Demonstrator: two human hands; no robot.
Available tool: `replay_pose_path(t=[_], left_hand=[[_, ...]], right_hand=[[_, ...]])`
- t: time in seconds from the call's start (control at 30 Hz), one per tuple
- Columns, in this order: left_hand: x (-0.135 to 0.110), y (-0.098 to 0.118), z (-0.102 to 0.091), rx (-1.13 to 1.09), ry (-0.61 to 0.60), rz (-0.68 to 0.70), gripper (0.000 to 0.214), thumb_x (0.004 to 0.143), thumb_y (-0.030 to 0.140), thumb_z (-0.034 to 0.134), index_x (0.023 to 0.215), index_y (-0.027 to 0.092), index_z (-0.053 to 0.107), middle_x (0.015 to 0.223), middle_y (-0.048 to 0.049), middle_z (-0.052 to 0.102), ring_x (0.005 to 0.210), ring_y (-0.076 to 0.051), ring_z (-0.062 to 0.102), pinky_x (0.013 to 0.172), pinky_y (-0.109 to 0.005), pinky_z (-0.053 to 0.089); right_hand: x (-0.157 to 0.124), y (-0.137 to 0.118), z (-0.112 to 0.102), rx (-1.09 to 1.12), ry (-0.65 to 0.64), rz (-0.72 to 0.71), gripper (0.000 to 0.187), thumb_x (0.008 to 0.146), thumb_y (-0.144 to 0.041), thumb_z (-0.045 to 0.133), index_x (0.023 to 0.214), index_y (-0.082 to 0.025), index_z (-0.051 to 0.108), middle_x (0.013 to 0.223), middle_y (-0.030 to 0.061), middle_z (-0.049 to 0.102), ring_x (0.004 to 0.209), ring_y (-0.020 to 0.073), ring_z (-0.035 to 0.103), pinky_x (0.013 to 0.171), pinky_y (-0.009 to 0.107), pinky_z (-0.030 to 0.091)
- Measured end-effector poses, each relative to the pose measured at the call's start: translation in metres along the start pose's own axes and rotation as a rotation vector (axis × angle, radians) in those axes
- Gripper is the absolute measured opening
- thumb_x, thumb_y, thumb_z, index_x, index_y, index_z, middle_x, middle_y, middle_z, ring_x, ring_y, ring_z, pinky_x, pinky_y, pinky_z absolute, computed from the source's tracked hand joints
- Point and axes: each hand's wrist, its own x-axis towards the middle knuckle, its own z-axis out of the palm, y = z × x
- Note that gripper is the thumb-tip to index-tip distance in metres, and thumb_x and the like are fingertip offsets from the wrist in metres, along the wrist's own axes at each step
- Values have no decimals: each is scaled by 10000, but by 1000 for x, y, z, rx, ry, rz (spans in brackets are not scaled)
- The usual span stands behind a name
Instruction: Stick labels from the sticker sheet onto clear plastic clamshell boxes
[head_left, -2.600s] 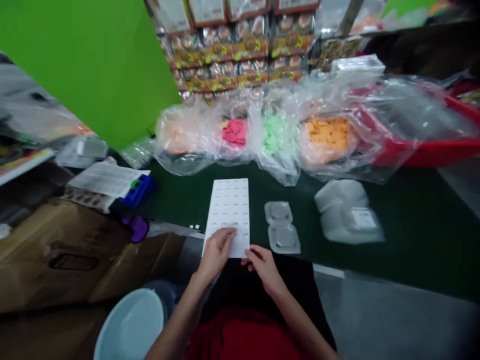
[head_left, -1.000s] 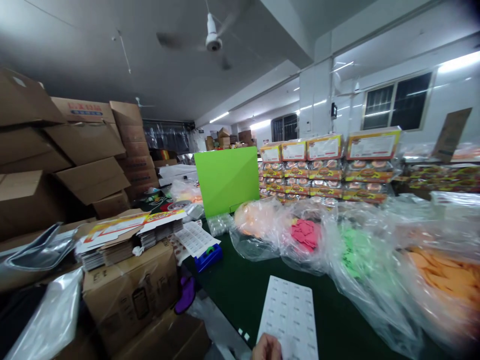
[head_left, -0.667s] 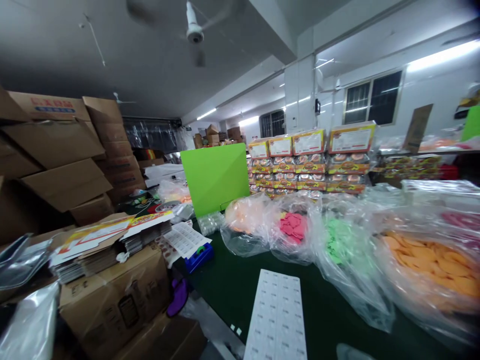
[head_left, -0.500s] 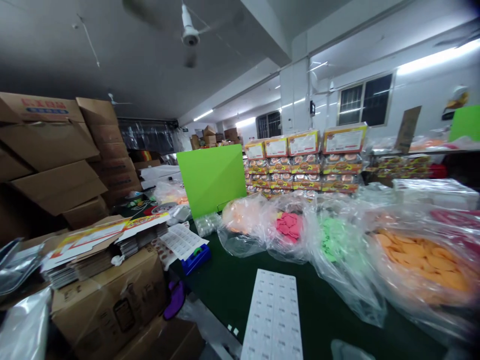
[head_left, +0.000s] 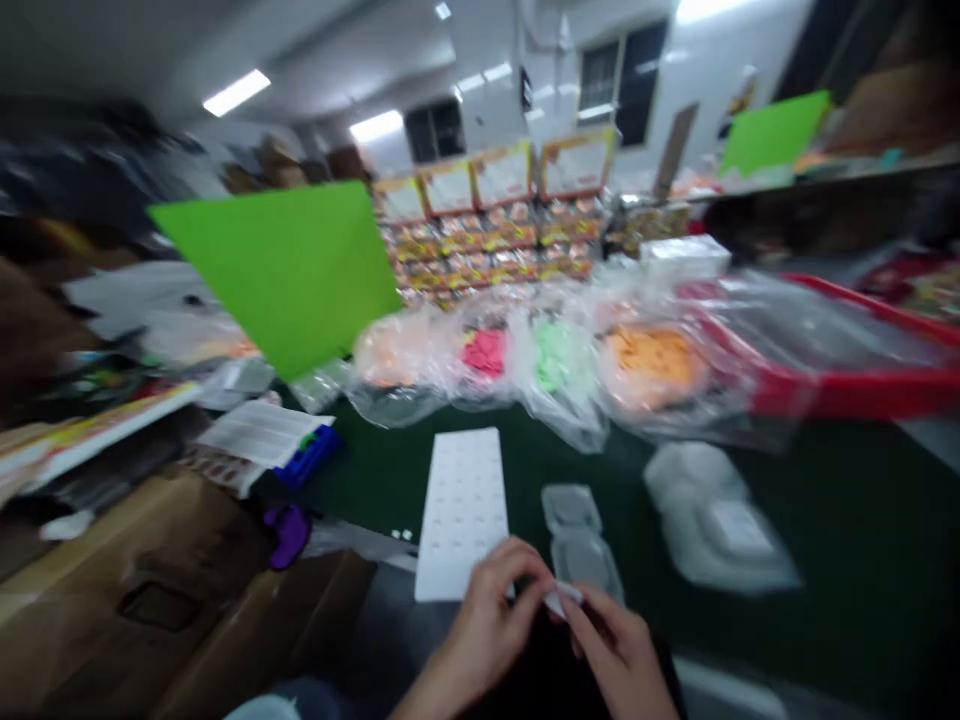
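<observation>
The left hand (head_left: 491,615) and the right hand (head_left: 615,650) meet at the near edge of the table (head_left: 862,520). Their fingers are curled and the tips of both pinch one small white label (head_left: 561,598) between them. Blur hides which way it points. The label sheet (head_left: 463,500) lies flat at the near edge by the left fingers, its long axis running from that edge toward the far side. A clear plastic case (head_left: 576,525) lies just right of it, roughly parallel.
</observation>
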Motion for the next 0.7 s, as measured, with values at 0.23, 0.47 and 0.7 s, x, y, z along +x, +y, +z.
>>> replay_pose_path(t=[0.23, 0.47, 0.7], left_hand=[[41, -15, 0, -145, 262, -170, 187, 924, 363, 720, 866, 185, 725, 787, -13, 672, 755, -163, 601, 748, -277, 491], [64, -22, 27, -271, 97, -249, 231, 875, 391, 782, 886, 161, 785, 790, -20, 721, 722, -140, 612, 706, -254, 499], [61, -34, 51, -357, 93, -366, 904, 860, 337, 797, 1627, 168, 348, 772, 31, 710, 713, -140, 676, 746, -272, 546]], right_hand=[[-2, -13, -34, 210, 345, 57, 485, 867, -528, 750, 1200, -178, 794, 785, 49, 732, 665, 172, 586, 628, 293, 480], [1, 4, -58, 128, 462, 29, 303, 894, -416, 705, 1073, -191, 800, 849, 52, 749, 786, 199, 661, 761, 319, 524], [16, 24, -54, 92, 451, 51, 269, 925, -390, 675, 1053, -187, 796, 939, 77, 790, 873, 225, 710, 812, 331, 542]])
